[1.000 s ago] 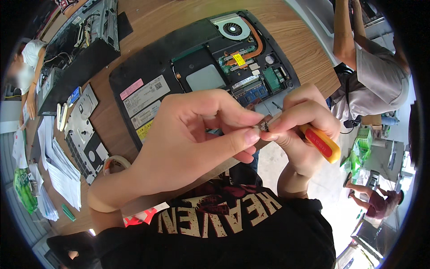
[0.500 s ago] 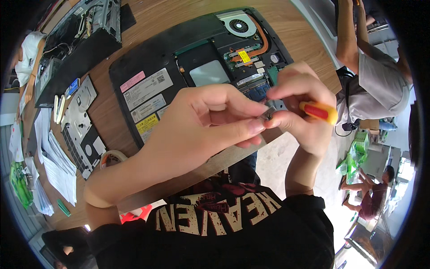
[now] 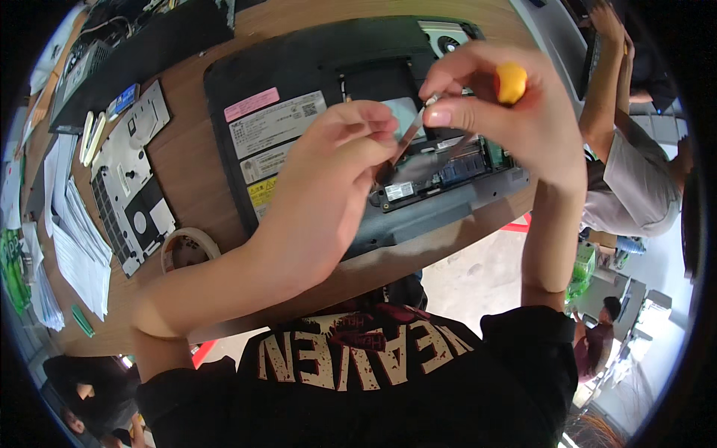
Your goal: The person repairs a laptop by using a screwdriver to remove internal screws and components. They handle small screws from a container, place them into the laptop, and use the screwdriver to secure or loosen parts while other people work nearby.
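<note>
A black laptop [image 3: 299,75] lies bottom side up on the wooden table, its compartments uncovered. Both my hands are raised over it. My right hand [image 3: 515,112] is closed around a screwdriver with a yellow and red handle [image 3: 511,82]. Its thumb and forefinger also pinch the upper end of a thin, blurred metallic strip [image 3: 412,134], whose kind I cannot make out. My left hand [image 3: 328,172] has its thumb and fingers pressed together beside that strip; whether they grip it is unclear. Part of the fan [image 3: 448,41] shows behind my right hand, and memory modules [image 3: 463,168] show below it.
Left of the laptop lie a metal plate [image 3: 138,187], a tape roll [image 3: 190,250] and stacked papers [image 3: 78,231]. A dark, opened computer case [image 3: 142,63] stands at the far left. Another person's arm [image 3: 603,82] reaches in at the right.
My hands have drawn apart, the right one moving up and to the right with the screwdriver. The thin strip now shows between them. In the view, the laptop sits slightly lower and further right.
</note>
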Action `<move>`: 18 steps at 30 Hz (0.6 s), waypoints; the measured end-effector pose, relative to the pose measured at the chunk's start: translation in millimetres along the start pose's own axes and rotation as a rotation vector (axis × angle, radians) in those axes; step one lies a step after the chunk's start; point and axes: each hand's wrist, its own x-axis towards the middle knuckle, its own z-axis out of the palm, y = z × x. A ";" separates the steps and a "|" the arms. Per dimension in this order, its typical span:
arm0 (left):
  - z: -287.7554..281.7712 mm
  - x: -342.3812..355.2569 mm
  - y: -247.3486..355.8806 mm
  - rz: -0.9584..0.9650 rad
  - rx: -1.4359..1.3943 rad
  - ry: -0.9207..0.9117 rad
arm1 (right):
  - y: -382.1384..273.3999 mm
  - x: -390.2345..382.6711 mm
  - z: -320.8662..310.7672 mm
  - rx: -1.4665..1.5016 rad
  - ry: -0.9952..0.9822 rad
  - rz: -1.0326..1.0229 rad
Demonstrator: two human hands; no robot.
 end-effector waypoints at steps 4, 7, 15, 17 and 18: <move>-32.8 -13.9 23.2 -0.065 0.179 0.097 | 6.3 49.8 -17.3 -0.073 -0.219 0.174; -47.5 -23.5 43.8 -0.209 0.006 0.267 | 5.6 87.6 -24.8 -0.199 -0.498 0.277; -61.1 -19.4 59.3 -0.317 0.038 0.203 | 33.7 136.4 11.7 -0.478 -0.534 0.534; -62.9 -19.8 61.3 -0.314 0.035 0.183 | 40.4 130.9 14.8 -0.471 -0.475 0.439; -63.9 -19.6 62.2 -0.293 0.009 0.155 | 43.5 127.3 15.8 -0.498 -0.468 0.356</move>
